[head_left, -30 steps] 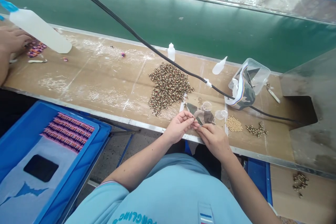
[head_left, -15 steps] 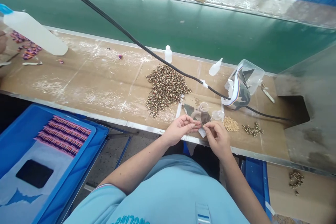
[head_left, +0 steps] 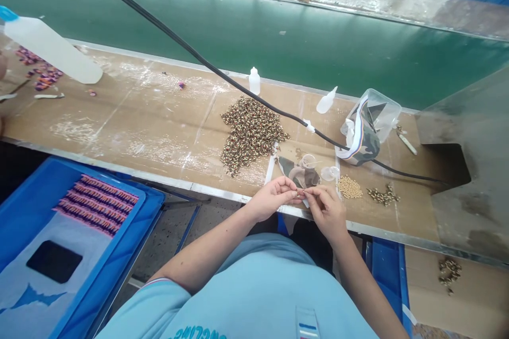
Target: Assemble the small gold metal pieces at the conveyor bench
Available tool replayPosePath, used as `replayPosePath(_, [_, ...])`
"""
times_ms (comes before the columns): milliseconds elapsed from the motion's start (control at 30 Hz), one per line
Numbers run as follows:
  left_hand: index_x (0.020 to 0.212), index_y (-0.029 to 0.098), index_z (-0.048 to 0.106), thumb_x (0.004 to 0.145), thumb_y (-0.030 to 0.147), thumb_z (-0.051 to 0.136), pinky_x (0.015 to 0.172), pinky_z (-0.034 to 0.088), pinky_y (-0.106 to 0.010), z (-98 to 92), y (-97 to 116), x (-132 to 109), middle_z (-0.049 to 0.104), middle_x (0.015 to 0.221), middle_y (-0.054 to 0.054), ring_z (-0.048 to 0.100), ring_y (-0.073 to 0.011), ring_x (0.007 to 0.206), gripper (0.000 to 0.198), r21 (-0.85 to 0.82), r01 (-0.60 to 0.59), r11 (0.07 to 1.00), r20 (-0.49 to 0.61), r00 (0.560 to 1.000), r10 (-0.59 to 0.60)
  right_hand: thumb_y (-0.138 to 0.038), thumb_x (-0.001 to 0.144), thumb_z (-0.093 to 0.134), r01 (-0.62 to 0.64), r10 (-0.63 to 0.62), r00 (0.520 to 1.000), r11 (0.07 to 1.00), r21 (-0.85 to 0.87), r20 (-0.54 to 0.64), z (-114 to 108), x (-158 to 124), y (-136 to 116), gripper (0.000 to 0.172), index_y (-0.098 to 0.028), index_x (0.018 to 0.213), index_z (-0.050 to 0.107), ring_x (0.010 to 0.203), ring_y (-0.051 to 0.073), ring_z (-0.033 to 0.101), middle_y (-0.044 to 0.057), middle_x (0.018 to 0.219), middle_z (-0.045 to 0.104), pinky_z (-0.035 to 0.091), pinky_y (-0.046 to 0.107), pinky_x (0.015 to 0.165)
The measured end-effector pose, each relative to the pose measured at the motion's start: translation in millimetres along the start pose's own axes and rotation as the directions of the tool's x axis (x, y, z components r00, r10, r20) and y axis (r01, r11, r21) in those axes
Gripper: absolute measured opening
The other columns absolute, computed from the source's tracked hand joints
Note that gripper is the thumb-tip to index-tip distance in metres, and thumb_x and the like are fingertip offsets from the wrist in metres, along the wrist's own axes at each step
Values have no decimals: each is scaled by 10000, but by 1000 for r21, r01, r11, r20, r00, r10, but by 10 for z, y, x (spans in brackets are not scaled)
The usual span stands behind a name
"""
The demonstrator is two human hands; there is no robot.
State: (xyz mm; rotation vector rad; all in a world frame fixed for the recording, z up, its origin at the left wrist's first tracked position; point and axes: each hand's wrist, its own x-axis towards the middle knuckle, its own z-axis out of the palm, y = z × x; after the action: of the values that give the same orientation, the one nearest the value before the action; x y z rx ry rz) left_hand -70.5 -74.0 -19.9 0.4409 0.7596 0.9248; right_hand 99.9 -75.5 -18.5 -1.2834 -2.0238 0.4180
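One tiny piece is pinched, apparently for steadiness, by the left hand at the near edge of the camouflage cloth, where the right hand pinches narrowly, on what I cannot tell.

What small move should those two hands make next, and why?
Perhaps the left hand should hold the tiny piece steady while the right hand makes a fine adjustment: the left seems to pinch it, with the right close against it, near the camouflage cloth.
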Motion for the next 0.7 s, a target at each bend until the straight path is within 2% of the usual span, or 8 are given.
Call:
replayPosePath(167, [772, 124, 550, 624, 313, 812, 854, 519, -344, -12, -5, -5, 700, 806, -49, 682, -149, 798, 355, 15, -1, 1000, 6, 1000, 1, -243, 909, 506, 52, -52, 999, 998, -32, 3, -21, 7, 2, 128, -227, 893, 633, 700, 131, 615, 33, 822, 632, 516, 261, 608])
replayPosePath(467, [774, 125, 552, 630, 327, 804, 849, 519, -324, 2, 2, -3, 697, 785, -45, 678, -136, 779, 353, 50, 2, 999, 7, 1000, -3, -209, 913, 496, 203, -201, 979, 959, -197, 31, -49, 11, 11, 123, -209, 885, 616, 740, 137, 615, 43, 820, 630, 506, 256, 648])
replayPosePath(700, [777, 128, 550, 647, 318, 794, 854, 521, -343, 8, -3, -2, 697, 783, -43, 680, -142, 773, 336, 46, -2, 999, 24, 1000, 1, -210, 916, 483, 213, -206, 977, 952, -219, 56, -54, 17, 17, 141, -212, 896, 622, 740, 138, 616, 48, 840, 633, 492, 249, 650])
